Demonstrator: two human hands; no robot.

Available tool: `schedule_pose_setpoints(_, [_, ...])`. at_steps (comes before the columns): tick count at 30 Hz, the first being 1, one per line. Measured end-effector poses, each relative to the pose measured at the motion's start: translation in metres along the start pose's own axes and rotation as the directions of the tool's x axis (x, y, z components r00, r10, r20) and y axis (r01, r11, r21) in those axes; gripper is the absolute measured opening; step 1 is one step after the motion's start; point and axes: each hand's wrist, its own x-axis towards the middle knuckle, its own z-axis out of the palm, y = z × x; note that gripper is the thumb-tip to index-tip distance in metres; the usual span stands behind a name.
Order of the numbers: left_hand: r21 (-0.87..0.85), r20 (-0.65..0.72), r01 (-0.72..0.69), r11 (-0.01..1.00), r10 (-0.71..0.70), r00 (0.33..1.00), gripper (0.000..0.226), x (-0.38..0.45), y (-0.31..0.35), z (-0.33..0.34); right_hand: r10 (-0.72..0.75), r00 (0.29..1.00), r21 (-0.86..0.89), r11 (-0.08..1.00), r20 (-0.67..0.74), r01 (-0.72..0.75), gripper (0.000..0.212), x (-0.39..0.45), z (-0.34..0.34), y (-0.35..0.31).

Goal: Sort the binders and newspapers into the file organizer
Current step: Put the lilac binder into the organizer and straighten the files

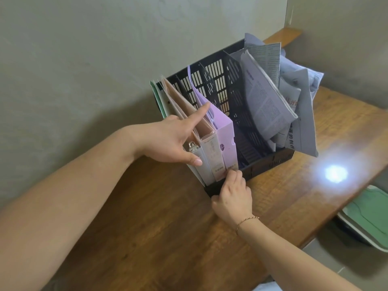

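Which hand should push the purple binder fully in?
Likely the right hand: its fingertips already sit at the purple binder spine's lower end, by the organizer front rim. The left hand is spread over the neighbouring binders, steadying them.

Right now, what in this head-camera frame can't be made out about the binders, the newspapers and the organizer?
- Spine labels on the pink binder and purple binder: too small and blurred.
- Lower binder spines: hidden by the left hand and right hand.
- How many newspapers: they overlap.
- Organizer floor: covered by its contents.
- Table: glare washes out a patch.
- Green tray: cut by the right edge.
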Motion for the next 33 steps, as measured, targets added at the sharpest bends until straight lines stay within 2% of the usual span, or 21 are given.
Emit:
schedule_pose_setpoints(4, [0.182, -0.145, -0.033, 0.983, 0.06, 0.988, 0.106, 0.002, 0.001, 0.006, -0.029, 1.0, -0.017, 0.999, -0.005, 0.028, 0.063, 0.0, -0.001, -0.001])
schedule_pose_setpoints(11, [0.077, -0.168, -0.036, 0.996, 0.048, 0.985, 0.111, 0.006, -0.005, 0.006, -0.011, 0.999, -0.012, 1.0, -0.032, 0.011, 0.059, 0.0, 0.0, -0.006])
schedule_pose_setpoints(15, [0.108, -0.152, -0.043, 0.993, 0.06, 0.987, 0.109, 0.002, -0.001, 0.003, -0.015, 1.0, -0.024, 1.0, -0.018, 0.015, 0.06, 0.001, -0.001, -0.005])
schedule_pose_setpoints(20, [0.153, -0.226, -0.049, 0.987, 0.083, 0.97, 0.107, -0.002, 0.001, 0.001, -0.01, 1.0, -0.036, 0.999, -0.016, 0.01, 0.059, 0.001, -0.001, -0.006])
schedule_pose_setpoints(24, [0.057, -0.19, -0.075, 0.996, 0.084, 0.978, 0.108, -0.002, -0.004, 0.003, 0.0, 1.0, -0.053, 0.999, -0.03, -0.001, 0.057, 0.002, -0.001, -0.008])
schedule_pose_setpoints(30, [-0.157, -0.213, -0.084, 0.984, 0.049, 0.976, 0.112, 0.002, -0.008, 0.0, 0.004, 0.998, -0.086, 0.996, -0.059, -0.009, 0.054, 0.002, 0.001, -0.013])
schedule_pose_setpoints(33, [-0.162, -0.196, -0.055, 0.985, 0.022, 0.98, 0.112, 0.003, -0.009, 0.001, 0.014, 0.999, -0.081, 0.997, -0.05, -0.018, 0.055, 0.002, 0.001, -0.013])
